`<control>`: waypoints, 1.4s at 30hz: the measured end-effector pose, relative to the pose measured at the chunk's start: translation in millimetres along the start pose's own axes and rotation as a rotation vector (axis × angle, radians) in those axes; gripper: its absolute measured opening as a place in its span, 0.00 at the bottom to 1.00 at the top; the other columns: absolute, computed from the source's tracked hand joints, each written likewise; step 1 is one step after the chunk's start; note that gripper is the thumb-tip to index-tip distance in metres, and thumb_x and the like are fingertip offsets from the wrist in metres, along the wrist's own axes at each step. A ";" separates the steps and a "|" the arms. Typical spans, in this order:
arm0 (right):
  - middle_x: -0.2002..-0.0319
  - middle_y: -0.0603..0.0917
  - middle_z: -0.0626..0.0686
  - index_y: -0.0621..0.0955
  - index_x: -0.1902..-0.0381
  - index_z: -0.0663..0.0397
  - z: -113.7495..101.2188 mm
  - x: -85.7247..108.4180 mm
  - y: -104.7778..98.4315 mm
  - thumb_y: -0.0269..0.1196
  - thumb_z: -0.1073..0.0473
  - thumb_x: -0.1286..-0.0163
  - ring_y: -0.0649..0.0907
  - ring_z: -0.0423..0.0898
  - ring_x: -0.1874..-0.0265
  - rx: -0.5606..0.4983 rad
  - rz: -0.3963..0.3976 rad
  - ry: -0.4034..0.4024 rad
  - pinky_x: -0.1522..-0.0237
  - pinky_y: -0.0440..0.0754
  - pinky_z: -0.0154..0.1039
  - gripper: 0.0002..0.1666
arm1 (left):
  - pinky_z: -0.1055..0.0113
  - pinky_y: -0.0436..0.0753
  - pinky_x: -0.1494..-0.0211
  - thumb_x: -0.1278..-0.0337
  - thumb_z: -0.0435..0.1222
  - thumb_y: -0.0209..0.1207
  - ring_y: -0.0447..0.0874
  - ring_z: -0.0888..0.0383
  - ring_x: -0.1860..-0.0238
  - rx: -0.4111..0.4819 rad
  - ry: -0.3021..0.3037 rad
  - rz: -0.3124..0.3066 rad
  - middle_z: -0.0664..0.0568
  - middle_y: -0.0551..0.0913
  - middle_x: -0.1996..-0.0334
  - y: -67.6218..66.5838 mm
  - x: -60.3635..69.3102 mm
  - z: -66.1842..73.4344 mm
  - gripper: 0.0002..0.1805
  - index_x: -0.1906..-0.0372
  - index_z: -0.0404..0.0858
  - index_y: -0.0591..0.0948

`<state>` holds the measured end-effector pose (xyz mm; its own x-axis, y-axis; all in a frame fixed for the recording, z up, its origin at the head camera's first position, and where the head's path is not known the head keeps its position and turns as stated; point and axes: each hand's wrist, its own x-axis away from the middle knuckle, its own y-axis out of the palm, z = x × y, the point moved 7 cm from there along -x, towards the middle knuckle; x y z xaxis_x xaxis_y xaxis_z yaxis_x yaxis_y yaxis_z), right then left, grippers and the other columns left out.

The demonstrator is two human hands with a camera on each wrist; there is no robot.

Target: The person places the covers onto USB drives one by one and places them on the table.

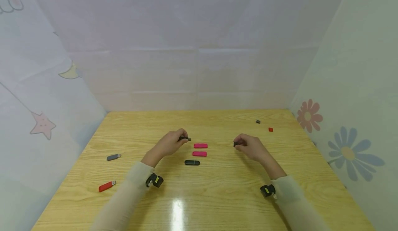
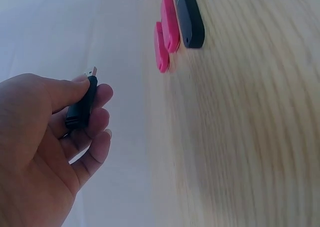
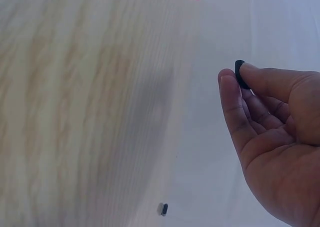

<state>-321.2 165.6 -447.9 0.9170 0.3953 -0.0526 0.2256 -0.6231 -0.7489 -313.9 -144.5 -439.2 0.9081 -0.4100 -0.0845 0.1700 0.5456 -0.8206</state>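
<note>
The left hand [image 1: 170, 142] pinches a black USB stick [image 2: 81, 104] between thumb and fingers, its bare metal plug [image 2: 92, 71] pointing away from the palm. Across a gap to the right, the right hand [image 1: 250, 146] holds a small black cap [image 3: 241, 75] between thumb and forefinger. Both hands are raised over the wooden table. Between them lie two pink USB sticks [image 1: 200, 145] [image 1: 199, 153], one nearer than the other, and a capped black stick [image 1: 192, 162] in front of those.
At the table's left lie a grey USB stick [image 1: 113, 157] and a red USB stick [image 1: 107, 186], both with metal plugs bare. A small dark cap [image 1: 258, 121] and a red cap [image 1: 271, 129] lie at the back right. Patterned sheets [image 1: 348, 86] stand around the table.
</note>
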 end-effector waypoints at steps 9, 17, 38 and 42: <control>0.60 0.86 0.50 0.83 0.50 0.55 -12.0 -3.7 7.2 0.66 0.62 0.28 0.84 0.46 0.60 -0.004 0.005 -0.016 0.58 0.84 0.45 0.10 | 0.60 0.79 0.58 0.23 0.38 0.54 0.79 0.59 0.63 0.004 0.015 -0.025 0.46 0.86 0.56 10.0 -2.5 13.8 0.07 0.49 0.40 0.77; 0.59 0.86 0.50 0.83 0.50 0.58 -19.3 -5.2 14.1 0.66 0.62 0.28 0.85 0.47 0.59 0.007 -0.001 -0.042 0.57 0.84 0.46 0.11 | 0.61 0.81 0.55 0.23 0.37 0.53 0.82 0.59 0.58 0.005 0.055 -0.024 0.52 0.86 0.58 18.6 -4.2 21.6 0.08 0.48 0.39 0.77; 0.60 0.86 0.48 0.83 0.52 0.53 -40.5 -8.5 25.1 0.66 0.62 0.28 0.85 0.46 0.58 -0.011 -0.014 -0.070 0.54 0.84 0.46 0.09 | 0.64 0.81 0.55 0.20 0.41 0.49 0.81 0.62 0.60 0.056 0.070 -0.114 0.51 0.85 0.54 36.7 -12.9 43.6 0.12 0.45 0.41 0.77; 0.60 0.86 0.48 0.83 0.52 0.53 -43.3 -8.8 26.5 0.66 0.62 0.28 0.85 0.45 0.59 -0.011 -0.021 -0.074 0.54 0.84 0.46 0.09 | 0.66 0.81 0.57 0.21 0.41 0.51 0.80 0.63 0.63 0.046 0.088 -0.110 0.53 0.85 0.55 38.9 -14.8 48.5 0.11 0.46 0.41 0.77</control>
<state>-309.0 116.4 -438.8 0.8851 0.4573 -0.0862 0.2488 -0.6215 -0.7429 -302.1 -81.8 -442.5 0.8461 -0.5309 -0.0464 0.2862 0.5262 -0.8008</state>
